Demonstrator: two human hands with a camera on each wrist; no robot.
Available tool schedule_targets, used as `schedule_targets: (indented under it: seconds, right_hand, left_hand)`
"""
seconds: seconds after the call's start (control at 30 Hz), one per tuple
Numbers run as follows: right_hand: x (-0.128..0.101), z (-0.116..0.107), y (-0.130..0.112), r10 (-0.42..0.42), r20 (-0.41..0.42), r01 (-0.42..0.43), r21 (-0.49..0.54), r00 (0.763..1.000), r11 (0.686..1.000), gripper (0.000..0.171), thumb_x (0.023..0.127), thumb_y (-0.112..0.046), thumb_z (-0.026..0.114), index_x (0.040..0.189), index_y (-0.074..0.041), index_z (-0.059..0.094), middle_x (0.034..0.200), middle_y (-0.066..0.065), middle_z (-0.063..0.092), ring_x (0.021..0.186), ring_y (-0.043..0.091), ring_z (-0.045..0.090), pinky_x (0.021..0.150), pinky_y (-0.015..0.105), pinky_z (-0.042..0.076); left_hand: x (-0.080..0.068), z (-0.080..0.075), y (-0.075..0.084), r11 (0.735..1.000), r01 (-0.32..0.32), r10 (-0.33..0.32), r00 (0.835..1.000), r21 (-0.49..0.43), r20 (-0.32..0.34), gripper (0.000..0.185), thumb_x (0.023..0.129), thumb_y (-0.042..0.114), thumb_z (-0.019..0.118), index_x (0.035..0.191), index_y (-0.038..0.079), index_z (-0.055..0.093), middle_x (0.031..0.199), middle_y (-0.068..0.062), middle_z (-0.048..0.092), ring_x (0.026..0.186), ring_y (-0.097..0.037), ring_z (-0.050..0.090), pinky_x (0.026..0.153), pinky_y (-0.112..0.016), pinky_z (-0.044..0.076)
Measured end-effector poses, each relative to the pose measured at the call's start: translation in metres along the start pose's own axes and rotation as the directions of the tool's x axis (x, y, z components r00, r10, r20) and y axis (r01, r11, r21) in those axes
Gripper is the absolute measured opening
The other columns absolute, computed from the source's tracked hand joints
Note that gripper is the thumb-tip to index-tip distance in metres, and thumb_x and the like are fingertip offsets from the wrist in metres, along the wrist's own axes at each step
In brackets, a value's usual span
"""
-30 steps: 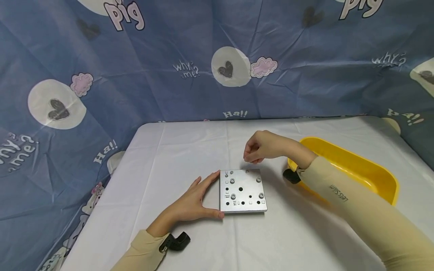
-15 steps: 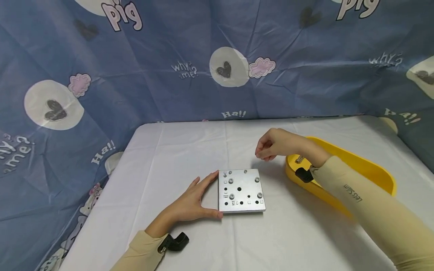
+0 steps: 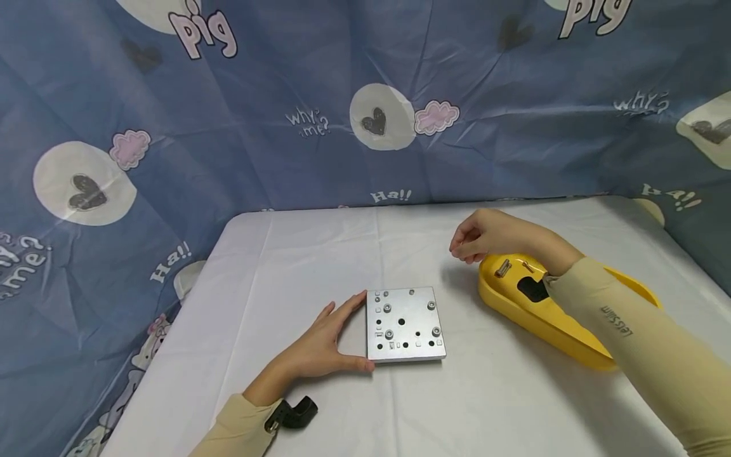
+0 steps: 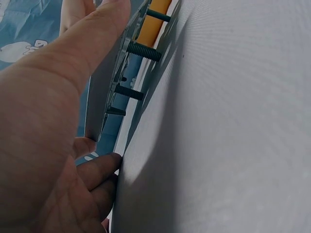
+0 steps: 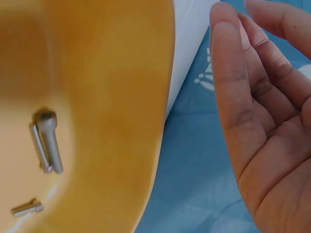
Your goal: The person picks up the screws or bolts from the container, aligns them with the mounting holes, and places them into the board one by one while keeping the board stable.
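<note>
Metal plate (image 3: 405, 325), square, flat and silver-grey, lay near the middle of the bench (image 3: 320, 254) on the white cloth, its top face drilled with dark round holes and a few small square cut-outs, and carrying several screws (image 3: 386, 308) seated in it; in the left wrist view dark threaded shanks (image 4: 144, 51) stuck out from its underside, so it seemed to sit slightly raised off the cloth, though that edge-on view was too close to be sure. The left hand (image 3: 322, 343) rested flat on the cloth against the plate's left edge, fingers straight and spread, thumb touching the near left corner. The right hand (image 3: 480, 236) hovered above the bench just beyond the near end of the yellow tray (image 3: 577, 333), well apart from the plate, its fingers loosely curled and holding nothing in the right wrist view. Inside the tray lay a silver bolt (image 5: 48, 141) and a smaller threaded screw (image 5: 26, 208).
</note>
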State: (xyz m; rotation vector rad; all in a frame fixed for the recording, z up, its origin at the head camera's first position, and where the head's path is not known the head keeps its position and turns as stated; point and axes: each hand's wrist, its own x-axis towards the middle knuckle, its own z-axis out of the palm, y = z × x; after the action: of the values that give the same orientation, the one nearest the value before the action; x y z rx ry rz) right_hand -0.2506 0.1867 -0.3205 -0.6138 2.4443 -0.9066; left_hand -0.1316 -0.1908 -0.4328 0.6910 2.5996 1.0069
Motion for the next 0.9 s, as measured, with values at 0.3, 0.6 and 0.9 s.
schedule_targets:
  seconds: [0.3,0.6,0.9]
  right_hand:
    - [-0.01,-0.013,0.006,0.023,-0.005,-0.023,-0.001,1.0,1.0,0.021,0.102,-0.018,0.075,0.113,0.0,0.077,0.088,0.005,0.076,0.082,0.018,0.07,0.079,0.028,0.067]
    - [-0.022,-0.027,0.022,0.088,-0.035,-0.088,-0.003,0.996,0.996,0.021,0.102,-0.015,0.075,0.114,0.002,0.076,0.092,0.007,0.079,0.083,0.019,0.073,0.077,0.025,0.067]
    - [-0.028,-0.028,0.037,0.139,-0.041,-0.139,-0.008,0.989,0.99,0.024,0.103,-0.018,0.074,0.115,0.003,0.076,0.091,0.005,0.078,0.081,0.016,0.072,0.076,0.027,0.067]
  left_hand:
    - [0.001,0.001,-0.001,1.0,-0.003,0.003,1.0,0.002,-0.004,0.131,0.072,0.053,0.098,0.173,0.022,0.021,0.178,-0.003,0.03,0.166,-0.029,0.026,0.14,-0.057,0.0]
    - [0.006,0.003,0.0,1.0,-0.026,0.026,1.0,0.007,-0.001,0.13,0.073,0.054,0.097,0.173,0.021,0.021,0.178,-0.003,0.03,0.166,-0.029,0.027,0.14,-0.056,0.002]
    - [0.003,0.003,-0.003,1.0,-0.019,0.019,1.0,0.005,-0.022,0.13,0.072,0.053,0.098,0.173,0.022,0.023,0.177,-0.004,0.033,0.165,-0.031,0.03,0.139,-0.058,0.003]
